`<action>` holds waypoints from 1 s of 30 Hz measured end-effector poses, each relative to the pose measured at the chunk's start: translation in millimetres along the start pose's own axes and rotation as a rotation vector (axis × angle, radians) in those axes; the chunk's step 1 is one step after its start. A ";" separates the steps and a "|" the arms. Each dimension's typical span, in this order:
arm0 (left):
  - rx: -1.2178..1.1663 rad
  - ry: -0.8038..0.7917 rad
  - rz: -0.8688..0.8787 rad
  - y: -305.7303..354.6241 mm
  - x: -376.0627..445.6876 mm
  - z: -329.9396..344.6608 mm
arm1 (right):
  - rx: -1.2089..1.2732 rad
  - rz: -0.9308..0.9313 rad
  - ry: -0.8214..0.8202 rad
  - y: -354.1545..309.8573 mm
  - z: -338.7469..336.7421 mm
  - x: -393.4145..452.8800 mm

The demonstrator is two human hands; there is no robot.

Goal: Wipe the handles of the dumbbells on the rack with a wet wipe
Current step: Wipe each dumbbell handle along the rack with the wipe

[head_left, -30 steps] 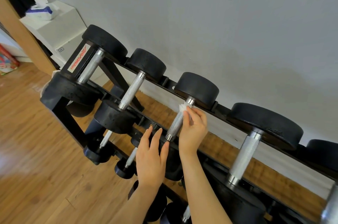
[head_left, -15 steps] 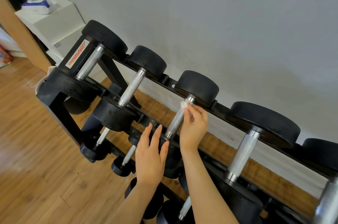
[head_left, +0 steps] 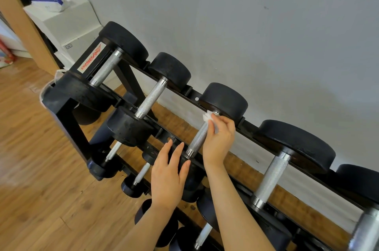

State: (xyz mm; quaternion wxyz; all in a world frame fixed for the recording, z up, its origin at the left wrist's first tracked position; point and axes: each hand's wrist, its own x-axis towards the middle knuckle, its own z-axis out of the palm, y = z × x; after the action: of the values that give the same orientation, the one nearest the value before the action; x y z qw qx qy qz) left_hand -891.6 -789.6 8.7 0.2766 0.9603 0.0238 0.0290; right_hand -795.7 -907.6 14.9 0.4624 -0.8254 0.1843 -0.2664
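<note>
A black rack (head_left: pixel 63 113) carries several black dumbbells with knurled silver handles along its top tier. My right hand (head_left: pixel 219 140) pinches a small white wet wipe (head_left: pixel 207 117) against the far end of the third dumbbell's handle (head_left: pixel 199 138), just below its far head (head_left: pixel 224 100). My left hand (head_left: pixel 168 173) lies flat with straight fingers on that dumbbell's near head, which it mostly hides. Other handles stand to the left (head_left: pixel 151 98) and to the right (head_left: pixel 272 175).
Smaller dumbbells (head_left: pixel 131 186) fill the lower tiers. A grey wall runs close behind the rack. A white cabinet (head_left: pixel 67 23) with a pack of wipes (head_left: pixel 50 1) on it stands at far left. The wood floor (head_left: pixel 30 168) lies open to the left.
My right hand with the wipe stays at the far end of the third handle, barely shifting. My left hand stays on the near head. The view has shifted slightly.
</note>
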 end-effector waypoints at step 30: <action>-0.040 0.022 0.006 -3.5 0.3 1.6 | -0.730 -0.916 -0.489 15.3 -40.8 50.4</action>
State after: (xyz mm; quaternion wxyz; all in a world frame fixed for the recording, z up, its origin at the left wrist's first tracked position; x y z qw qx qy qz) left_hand -891.4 -787.6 5.5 0.2952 0.9543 0.0235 0.0408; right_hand -781.6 -970.2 32.9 0.0188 -0.9621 -0.2196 -0.1608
